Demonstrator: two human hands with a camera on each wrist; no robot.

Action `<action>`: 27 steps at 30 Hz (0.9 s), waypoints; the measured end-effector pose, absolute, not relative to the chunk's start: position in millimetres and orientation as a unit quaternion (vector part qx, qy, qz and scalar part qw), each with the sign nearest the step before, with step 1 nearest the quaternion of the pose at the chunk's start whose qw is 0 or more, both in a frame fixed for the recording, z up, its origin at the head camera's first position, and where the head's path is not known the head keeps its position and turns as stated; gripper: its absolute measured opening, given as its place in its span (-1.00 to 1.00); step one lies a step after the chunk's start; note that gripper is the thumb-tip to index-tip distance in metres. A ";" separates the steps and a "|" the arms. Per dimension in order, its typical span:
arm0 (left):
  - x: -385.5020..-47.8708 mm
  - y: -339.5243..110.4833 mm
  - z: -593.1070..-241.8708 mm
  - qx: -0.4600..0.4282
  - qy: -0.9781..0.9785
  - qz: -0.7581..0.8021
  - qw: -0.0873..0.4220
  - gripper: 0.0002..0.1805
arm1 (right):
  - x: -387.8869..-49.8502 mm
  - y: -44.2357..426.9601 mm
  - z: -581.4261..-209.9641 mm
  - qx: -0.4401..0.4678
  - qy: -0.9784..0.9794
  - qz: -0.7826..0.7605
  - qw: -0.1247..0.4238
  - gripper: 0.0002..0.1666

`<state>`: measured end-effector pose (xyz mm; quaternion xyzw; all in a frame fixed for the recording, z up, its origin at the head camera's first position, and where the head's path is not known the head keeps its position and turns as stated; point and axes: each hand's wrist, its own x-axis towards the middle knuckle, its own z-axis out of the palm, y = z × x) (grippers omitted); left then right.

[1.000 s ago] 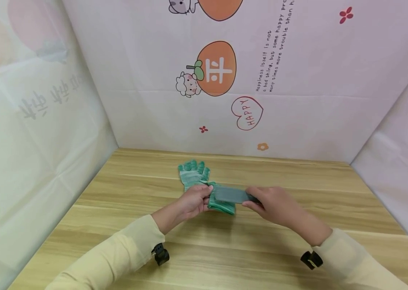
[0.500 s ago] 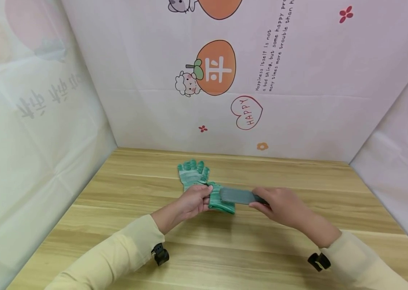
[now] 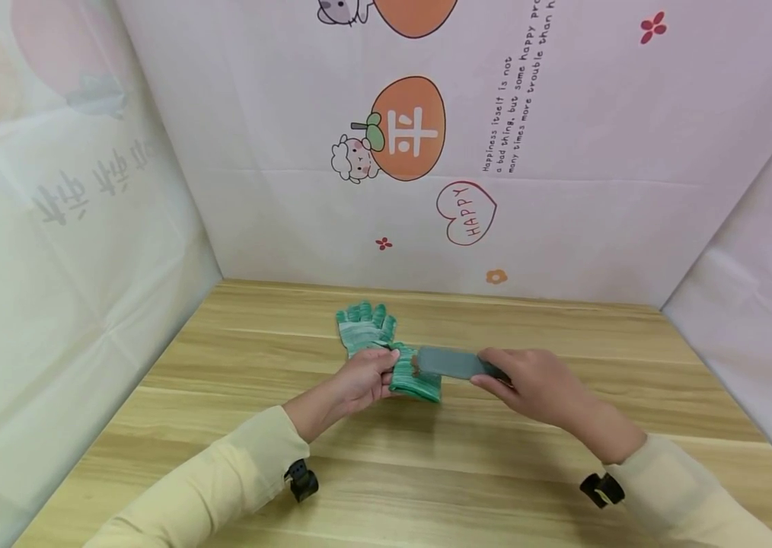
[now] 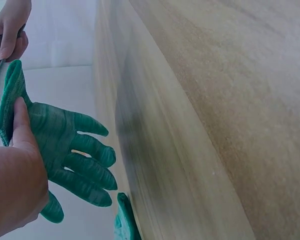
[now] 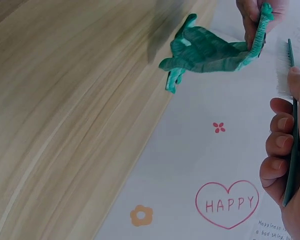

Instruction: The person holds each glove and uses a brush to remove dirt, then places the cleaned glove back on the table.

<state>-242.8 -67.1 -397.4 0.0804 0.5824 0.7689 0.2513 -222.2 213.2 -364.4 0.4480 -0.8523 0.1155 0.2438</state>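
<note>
A printed white cloth stands as a wall behind the wood-grain bench, on which one green glove lies, fingertips towards that wall. A second glove, also green, is held up just nearer the person, its fingers hanging down. The left hand pinches it near the cuff, thumb on the knit. The right hand has fingers and thumb curled round the handle of a grey-green brush, whose bristles face the cuff; in the right wrist view they seem a little apart from it. Smallest is a brown patch beside the brush head, seemingly a stain on the knit. The step in hand looks like brushing that cuff; the next move probably calls for bringing the bristles onto the patch and stroking lightly, with the left hand keeping the knit taut.
</note>
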 end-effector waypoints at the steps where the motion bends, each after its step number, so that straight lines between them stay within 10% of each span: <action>1: -242.7 -66.6 -397.6 0.080 0.581 0.770 0.252 -0.70 | -223.1 210.9 -364.3 0.451 -0.850 0.117 0.246 -0.67; 27: -241.2 -66.5 -397.3 0.089 0.569 0.777 0.255 -0.66 | -225.1 207.4 -372.9 0.455 -0.855 0.111 0.224 -0.70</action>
